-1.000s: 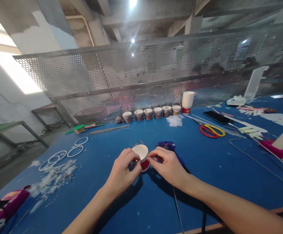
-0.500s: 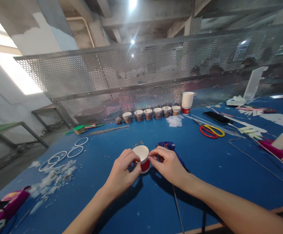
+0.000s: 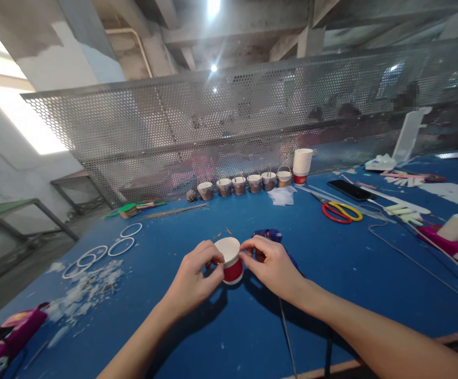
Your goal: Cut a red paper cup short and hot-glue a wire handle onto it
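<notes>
Currently, item one: cup (image 3: 230, 260), red wall, white inside, on the blue table (image 3: 331, 273) near centre, tilted a little toward us. Our left hand (image 3: 192, 280) grasps it from 8 o'clock, fingertips on the rim and wall. Our right hand (image 3: 273, 266) pinches at the rim from 3 o'clock; whether something thin sits between those fingers we cannot tell.

Item two: glue gun (image 3: 270, 239), blue, just behind the right hand at 1 o'clock of the cup, cord running toward us.

Item three: row of small cups (image 3: 244, 184) at 12 o'clock by the mesh, cup stack (image 3: 302, 164) at its right end. Scissors (image 3: 341, 211) at 2 o'clock. White rings (image 3: 106, 247) at 9 o'clock.

Step, as we judge it: working the rim. Next move calls for a steady left hold and fine right fingertips.
</notes>
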Demonstrator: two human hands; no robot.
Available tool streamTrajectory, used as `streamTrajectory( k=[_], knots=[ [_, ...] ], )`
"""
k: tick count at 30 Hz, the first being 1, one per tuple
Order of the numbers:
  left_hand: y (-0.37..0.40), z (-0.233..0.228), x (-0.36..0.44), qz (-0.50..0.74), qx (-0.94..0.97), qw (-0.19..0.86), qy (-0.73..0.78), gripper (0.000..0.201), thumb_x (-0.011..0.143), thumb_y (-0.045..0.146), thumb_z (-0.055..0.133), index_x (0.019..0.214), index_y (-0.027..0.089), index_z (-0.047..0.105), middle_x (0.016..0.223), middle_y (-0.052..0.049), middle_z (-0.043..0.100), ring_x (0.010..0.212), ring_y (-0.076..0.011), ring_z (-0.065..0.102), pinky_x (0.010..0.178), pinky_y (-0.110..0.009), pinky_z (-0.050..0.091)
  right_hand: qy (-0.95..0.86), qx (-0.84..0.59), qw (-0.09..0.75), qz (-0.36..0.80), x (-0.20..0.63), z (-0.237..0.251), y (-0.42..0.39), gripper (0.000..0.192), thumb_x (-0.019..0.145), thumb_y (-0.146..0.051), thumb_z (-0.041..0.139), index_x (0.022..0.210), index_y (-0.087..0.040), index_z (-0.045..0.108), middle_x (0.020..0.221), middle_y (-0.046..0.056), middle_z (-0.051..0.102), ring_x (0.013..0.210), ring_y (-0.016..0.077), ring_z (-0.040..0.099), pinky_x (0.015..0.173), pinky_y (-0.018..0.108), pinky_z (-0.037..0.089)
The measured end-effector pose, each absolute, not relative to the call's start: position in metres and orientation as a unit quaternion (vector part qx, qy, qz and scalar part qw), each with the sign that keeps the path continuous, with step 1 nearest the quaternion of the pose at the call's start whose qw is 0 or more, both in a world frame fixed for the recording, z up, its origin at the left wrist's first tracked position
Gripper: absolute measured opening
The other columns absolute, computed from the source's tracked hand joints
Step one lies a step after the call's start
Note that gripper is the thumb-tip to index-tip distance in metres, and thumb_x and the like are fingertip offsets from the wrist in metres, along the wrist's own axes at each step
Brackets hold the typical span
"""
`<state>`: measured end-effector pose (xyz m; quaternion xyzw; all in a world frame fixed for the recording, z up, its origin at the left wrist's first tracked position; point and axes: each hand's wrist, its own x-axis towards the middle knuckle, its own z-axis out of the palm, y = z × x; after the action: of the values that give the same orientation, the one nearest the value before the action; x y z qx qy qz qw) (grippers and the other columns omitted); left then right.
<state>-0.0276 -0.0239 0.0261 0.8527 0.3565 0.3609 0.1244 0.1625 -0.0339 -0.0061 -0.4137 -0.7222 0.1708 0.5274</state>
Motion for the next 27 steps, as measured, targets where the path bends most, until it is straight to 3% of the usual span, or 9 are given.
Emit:
streamTrajectory(
  k=[10,27],
  knots=[
    [-0.022,0.03,-0.032,0.346,0.87,0.131,0.326,0.016,0.073,0.009,0.043,0.063,0.02,0.05,0.063,0.001,0.052,0.061,-0.0127,0.048,0.057,-0.023,0.039,-0.739,-0.394,0.514,0.184,0.164,-0.007,-0.033,0.019,0.084,-0.013,0.055,0.093,-0.015,0.072,0.079,0.005,0.067,0.068,0.015,0.059,0.064,0.028,0.047],
    [-0.012,0.02,-0.034,0.356,0.867,0.105,0.333,0.016,0.082,0.009,0.045,0.082,0.02,0.057,0.083,-0.003,0.062,0.077,-0.014,0.06,0.068,-0.025,0.048,-0.772,-0.398,0.471,0.156,0.161,-0.017,-0.034,0.013,0.085,-0.01,0.055,0.081,-0.018,0.065,0.077,0.002,0.062,0.068,0.0144,0.058,0.062,0.025,0.043]
  ],
)
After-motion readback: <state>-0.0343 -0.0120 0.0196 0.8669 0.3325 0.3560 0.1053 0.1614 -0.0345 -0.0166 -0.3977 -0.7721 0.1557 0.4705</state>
